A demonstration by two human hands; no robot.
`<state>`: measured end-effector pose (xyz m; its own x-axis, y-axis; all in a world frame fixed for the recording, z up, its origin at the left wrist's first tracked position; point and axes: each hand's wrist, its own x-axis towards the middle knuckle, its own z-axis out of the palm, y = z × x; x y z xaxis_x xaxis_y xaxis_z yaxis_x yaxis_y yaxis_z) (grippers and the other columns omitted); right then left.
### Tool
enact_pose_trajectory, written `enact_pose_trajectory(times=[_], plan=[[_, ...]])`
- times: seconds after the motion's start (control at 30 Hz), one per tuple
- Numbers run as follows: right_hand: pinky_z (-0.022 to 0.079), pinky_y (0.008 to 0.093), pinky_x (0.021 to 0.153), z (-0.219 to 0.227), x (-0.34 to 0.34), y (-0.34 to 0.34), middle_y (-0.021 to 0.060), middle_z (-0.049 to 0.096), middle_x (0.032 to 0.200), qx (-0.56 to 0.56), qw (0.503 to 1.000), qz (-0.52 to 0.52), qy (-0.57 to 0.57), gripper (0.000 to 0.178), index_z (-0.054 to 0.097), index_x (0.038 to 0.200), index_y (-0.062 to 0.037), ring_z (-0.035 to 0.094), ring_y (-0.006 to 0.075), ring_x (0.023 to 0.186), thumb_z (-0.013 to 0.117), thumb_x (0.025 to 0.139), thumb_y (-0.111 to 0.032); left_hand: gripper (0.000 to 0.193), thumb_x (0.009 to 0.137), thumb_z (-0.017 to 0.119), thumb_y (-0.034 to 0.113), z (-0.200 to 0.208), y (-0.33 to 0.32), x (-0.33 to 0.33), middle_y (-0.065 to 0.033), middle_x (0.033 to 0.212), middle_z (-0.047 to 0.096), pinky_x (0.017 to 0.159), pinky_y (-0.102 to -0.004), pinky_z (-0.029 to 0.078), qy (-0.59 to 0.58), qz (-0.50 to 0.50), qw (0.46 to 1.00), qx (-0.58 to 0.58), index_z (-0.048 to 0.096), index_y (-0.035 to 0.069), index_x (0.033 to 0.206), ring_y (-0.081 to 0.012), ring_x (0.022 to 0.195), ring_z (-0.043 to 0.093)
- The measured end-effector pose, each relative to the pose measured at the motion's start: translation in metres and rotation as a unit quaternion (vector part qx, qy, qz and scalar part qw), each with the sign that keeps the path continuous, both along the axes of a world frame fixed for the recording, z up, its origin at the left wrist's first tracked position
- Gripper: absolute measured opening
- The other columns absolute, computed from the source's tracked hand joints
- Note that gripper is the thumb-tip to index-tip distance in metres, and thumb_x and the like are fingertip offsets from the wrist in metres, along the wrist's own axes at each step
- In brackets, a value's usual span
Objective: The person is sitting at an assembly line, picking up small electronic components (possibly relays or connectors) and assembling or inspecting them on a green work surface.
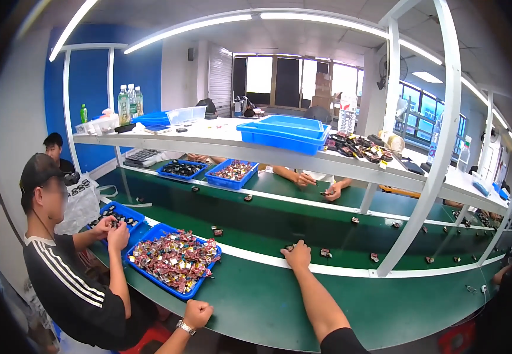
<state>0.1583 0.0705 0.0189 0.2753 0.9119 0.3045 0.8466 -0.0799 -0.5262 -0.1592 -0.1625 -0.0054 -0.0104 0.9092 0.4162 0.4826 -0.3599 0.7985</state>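
— Right hand: how is it placed?
— It is stretched over the white rail, beside the green belt. Its fingers are curled, and a small dark part is seen at the fingertips; whether it is gripped or only touched cannot be told.
— And the left hand?
— Its fingers are folded into a fist by the near edge of the green table. A wristwatch is worn below it.
— What is found nearest to that fist?
— A blue tray, heaped with small red, white and yellow parts.
— Is anything placed near the right hand?
— A small part is seen just to its right, with another farther along.
— And at the left?
— A small dark piece is held between both hands of a seated co-worker.
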Motion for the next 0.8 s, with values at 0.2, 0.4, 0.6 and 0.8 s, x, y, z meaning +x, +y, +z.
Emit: enact_pose_trajectory(times=[0.2, 0.4, 0.6, 0.8], plan=[[0.054, 0.0405, 0.077, -0.018, 0.023, 0.0, 0.0129, 0.07, 0.088, 0.097, 0.988, 0.042, 0.111, 0.057, 0.056, 0.113, 0.0006, 0.068, 0.0292, 0.078, 0.081, 0.066, -0.021, 0.038, 0.078, 0.061, 0.019, 0.019, -0.004, 0.013, -0.0164, 0.044, 0.039, 0.041, -0.0392, 0.031, 0.132, -0.042, 0.99, 0.024, 0.043, 0.003, 0.048, -0.0251, 0.036, 0.039], [0.052, 0.0327, 0.076, -0.003, 0.057, -0.075, 0.0099, 0.068, 0.095, 0.126, 0.967, 0.144, 0.171, 0.057, 0.058, 0.117, -0.0031, 0.065, 0.0191, 0.087, 0.083, 0.066, -0.012, 0.02, 0.07, 0.062, 0.024, 0.119, 0.059, 0.117, -0.0005, 0.061, 0.052, 0.065, -0.0338, 0.043, 0.512, -0.243, 0.749, 0.344, 0.051, 0.013, 0.057, -0.0192, 0.062, 0.054], [0.051, 0.0339, 0.08, -0.015, 0.054, -0.118, 0.0104, 0.066, 0.1, 0.153, 0.957, 0.191, 0.154, 0.062, 0.057, 0.122, -0.0044, 0.062, 0.0236, 0.094, 0.083, 0.066, -0.012, 0.014, 0.064, 0.06, 0.019, 0.147, 0.072, 0.183, -0.0017, 0.06, 0.053, 0.061, -0.0297, 0.04, 0.494, -0.293, 0.64, 0.511, 0.054, 0.009, 0.056, -0.0181, 0.063, 0.052], [0.05, 0.0332, 0.079, -0.01, 0.06, -0.116, 0.0099, 0.065, 0.101, 0.142, 0.952, 0.192, 0.192, 0.061, 0.06, 0.12, -0.0058, 0.062, 0.0234, 0.094, 0.084, 0.065, -0.014, 0.014, 0.063, 0.06, 0.018, 0.162, 0.063, 0.202, -0.003, 0.062, 0.055, 0.062, -0.0299, 0.042, 0.491, -0.303, 0.603, 0.551, 0.056, 0.007, 0.057, -0.0182, 0.064, 0.051]])
